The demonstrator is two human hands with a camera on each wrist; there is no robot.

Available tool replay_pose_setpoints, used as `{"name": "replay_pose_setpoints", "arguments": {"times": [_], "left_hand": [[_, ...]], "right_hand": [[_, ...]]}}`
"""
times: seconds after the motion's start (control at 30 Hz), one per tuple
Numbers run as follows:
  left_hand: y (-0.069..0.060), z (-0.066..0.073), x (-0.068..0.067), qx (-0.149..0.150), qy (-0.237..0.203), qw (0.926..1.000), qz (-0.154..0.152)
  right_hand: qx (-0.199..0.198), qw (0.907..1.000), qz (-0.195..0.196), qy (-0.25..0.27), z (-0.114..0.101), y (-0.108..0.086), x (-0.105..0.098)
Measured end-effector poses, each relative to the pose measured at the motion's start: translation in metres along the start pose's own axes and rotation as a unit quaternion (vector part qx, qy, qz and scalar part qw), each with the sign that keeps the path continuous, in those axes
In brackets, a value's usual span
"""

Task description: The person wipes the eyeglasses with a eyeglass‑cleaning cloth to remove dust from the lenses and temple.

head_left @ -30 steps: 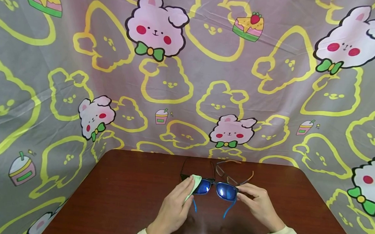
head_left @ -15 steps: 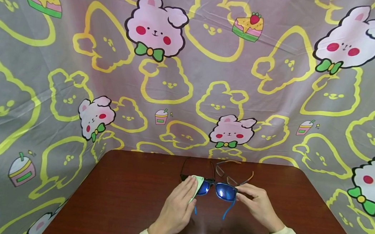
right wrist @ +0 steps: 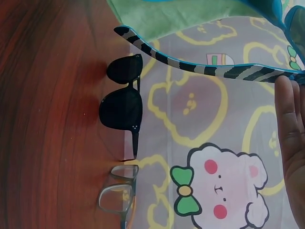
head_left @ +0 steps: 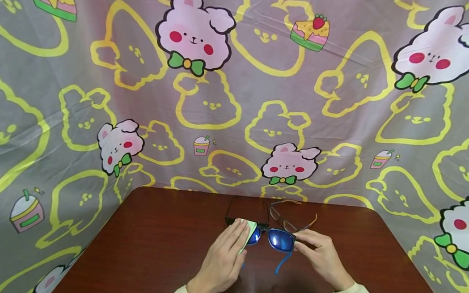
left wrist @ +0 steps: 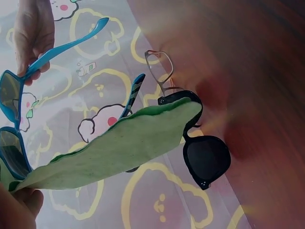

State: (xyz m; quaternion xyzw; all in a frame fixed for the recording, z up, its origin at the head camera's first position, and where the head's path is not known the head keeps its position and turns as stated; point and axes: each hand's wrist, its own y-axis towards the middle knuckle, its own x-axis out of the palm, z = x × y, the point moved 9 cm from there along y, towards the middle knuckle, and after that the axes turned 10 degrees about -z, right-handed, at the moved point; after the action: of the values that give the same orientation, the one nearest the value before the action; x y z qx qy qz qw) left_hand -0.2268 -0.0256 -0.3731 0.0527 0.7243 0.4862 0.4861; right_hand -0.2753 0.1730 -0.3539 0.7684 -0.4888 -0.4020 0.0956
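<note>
Sunglasses with blue mirrored lenses (head_left: 281, 240) are held up above the table, their blue temples pointing back toward me. My right hand (head_left: 324, 255) pinches them at the right corner by the hinge. A light green cleaning cloth (head_left: 248, 237) lies over the left lens, and my left hand (head_left: 224, 255) grips that lens through it. Fingers look fairly straight on top; part of the thumb shows below. The cloth (left wrist: 124, 148) hangs out long in the left wrist view. A temple with a black-and-grey striped face (right wrist: 209, 69) crosses the right wrist view.
Black sunglasses (right wrist: 121, 107) rest on the brown table (head_left: 152, 240) behind the held pair. To their right lie clear-lens glasses (head_left: 290, 224) with orange temple tips. A patterned cloth curtain (head_left: 237, 97) encloses the back and sides.
My left hand has shifted slightly rightward with the cloth, which covers more of the left lens. The sunglasses have moved slightly left, and my right hand keeps its grip.
</note>
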Motion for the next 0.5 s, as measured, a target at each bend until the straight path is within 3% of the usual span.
{"name": "replay_pose_setpoints", "arguments": {"times": [0.5], "left_hand": [[0.0079, 0.0064, -0.0024, 0.020, 0.019, 0.9996, 0.000]], "right_hand": [[-0.002, 1.0000, 0.004, 0.001, -0.0020, -0.0004, 0.0004]]}}
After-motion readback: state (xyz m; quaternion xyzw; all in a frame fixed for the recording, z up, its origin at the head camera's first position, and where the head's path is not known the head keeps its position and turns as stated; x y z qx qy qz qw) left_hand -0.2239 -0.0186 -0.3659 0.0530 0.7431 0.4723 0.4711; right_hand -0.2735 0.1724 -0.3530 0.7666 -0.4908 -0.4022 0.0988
